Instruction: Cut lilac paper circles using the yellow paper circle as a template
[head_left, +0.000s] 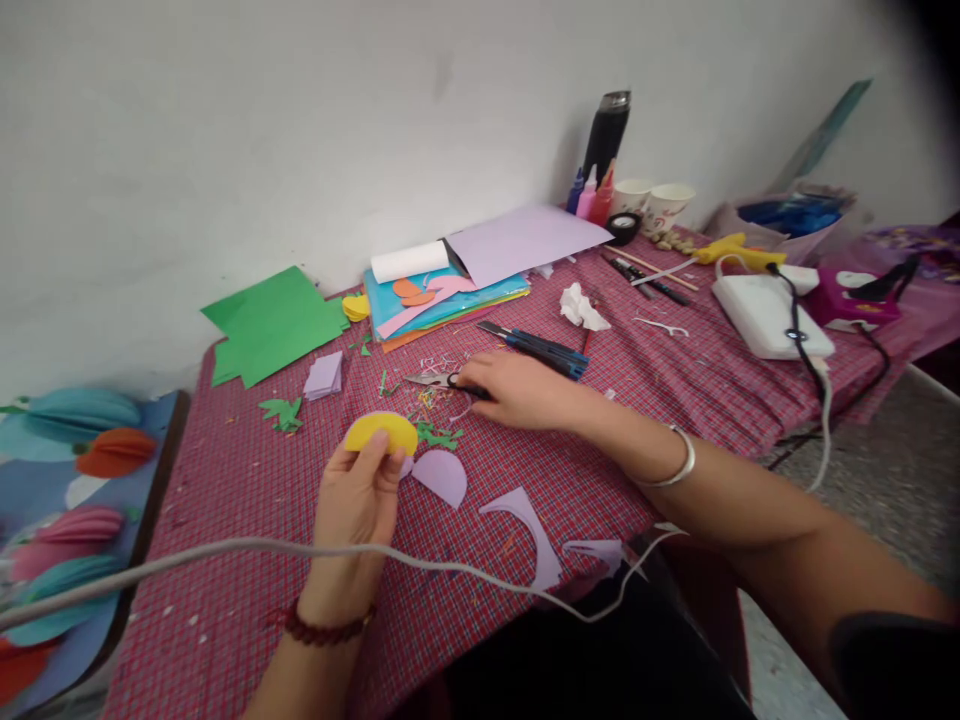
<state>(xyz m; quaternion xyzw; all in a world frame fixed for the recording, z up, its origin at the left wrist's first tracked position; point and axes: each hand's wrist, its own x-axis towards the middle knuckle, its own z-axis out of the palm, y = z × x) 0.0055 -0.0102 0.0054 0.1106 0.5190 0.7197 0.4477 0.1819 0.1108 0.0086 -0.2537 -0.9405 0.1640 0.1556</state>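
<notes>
My left hand pinches a yellow paper oval between thumb and fingers, and a thin purple edge shows behind it. My right hand has its fingers closed at the handles of a pair of scissors, which lie low over the cloth with the blades pointing left. Just right of my left hand is a purple paper half-round. Closer to me lies a curved purple offcut. Green paper scraps and thin coloured snippets surround the scissors.
A white cable crosses in front of my left wrist. Beyond my hands lie a blue utility knife, green sheets, purple paper pieces and a crumpled tissue. A white power box with cords stands at the right.
</notes>
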